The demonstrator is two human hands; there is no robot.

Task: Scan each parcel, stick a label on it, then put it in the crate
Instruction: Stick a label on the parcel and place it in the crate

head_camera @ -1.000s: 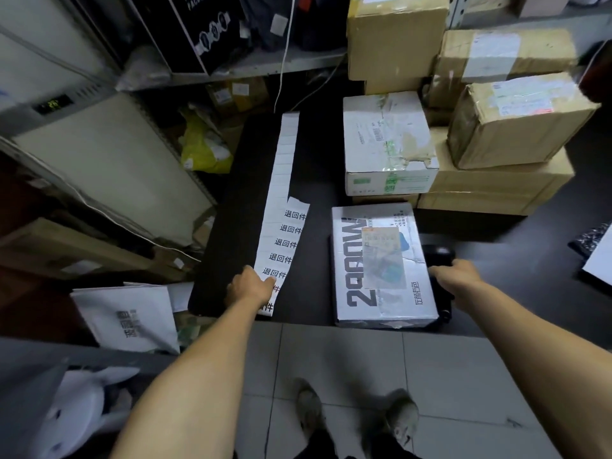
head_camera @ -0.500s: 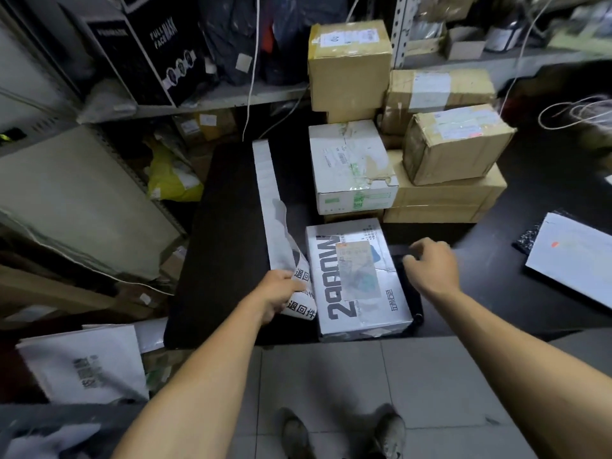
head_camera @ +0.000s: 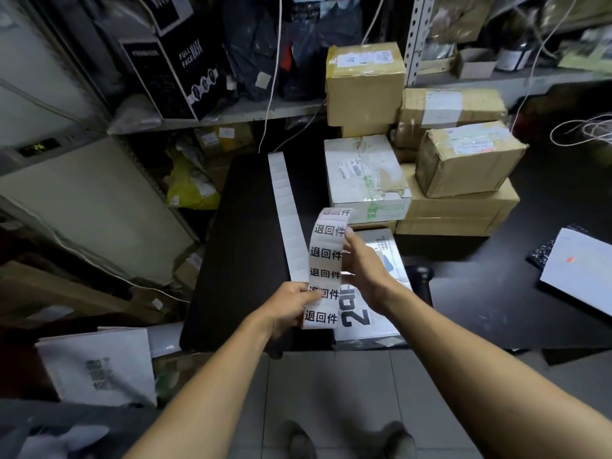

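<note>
A strip of labels (head_camera: 326, 260), printed with black characters, is lifted above the near edge of the black table (head_camera: 245, 246); its blank tail trails away over the tabletop. The left hand (head_camera: 291, 308) pinches the strip near its lower end, thumb pressed on the printed face, with one label hanging below the grip. The right hand (head_camera: 362, 270) meets the strip's right edge higher up, fingers curled against it, fingertips at the upper labels; whether it grips a single label cannot be told. Directly behind and below both hands lies the white parcel (head_camera: 374, 313) with large dark lettering, flat on the table and partly hidden by the right wrist. A black scanner (head_camera: 420, 279) rests just right of this parcel. Half a second earlier the strip was only beginning to rise in the left hand, and the right hand was at the scanner beside the parcel; it has since crossed to the strip. Further cardboard boxes (head_camera: 463, 160) are stacked behind.
</note>
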